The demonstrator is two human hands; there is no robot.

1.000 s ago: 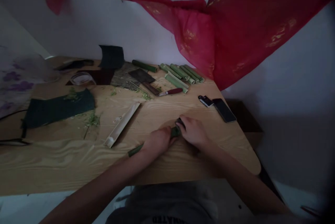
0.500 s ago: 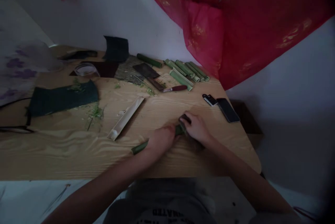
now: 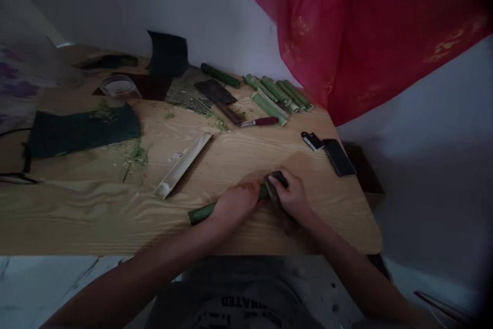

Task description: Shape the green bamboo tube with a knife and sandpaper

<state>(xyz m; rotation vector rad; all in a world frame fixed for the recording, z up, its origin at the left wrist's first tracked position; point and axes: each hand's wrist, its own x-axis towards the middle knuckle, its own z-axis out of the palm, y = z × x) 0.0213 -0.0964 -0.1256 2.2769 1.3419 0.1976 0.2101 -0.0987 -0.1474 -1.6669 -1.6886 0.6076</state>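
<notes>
My left hand [image 3: 234,206] is wrapped round a green bamboo stick [image 3: 201,213] that lies on the wooden table [image 3: 96,216] near its front edge. Part of the stick pokes out to the left of the hand. My right hand [image 3: 291,198] is closed round a small dark object [image 3: 278,179] pressed against the stick's right end; I cannot make out what that object is. The two hands almost touch.
A split pale bamboo half [image 3: 182,164] lies left of my hands. Farther back are a cleaver [image 3: 217,95], a red-handled knife [image 3: 260,122], several green bamboo pieces [image 3: 277,95], dark cloths [image 3: 80,129], green shavings, a phone [image 3: 339,157] and a lighter [image 3: 313,140]. Red fabric [image 3: 365,26] hangs at the right.
The view has tilted down and shifted a little, so the table sits higher in frame. Both hands keep their grip on the stick in the same spot.
</notes>
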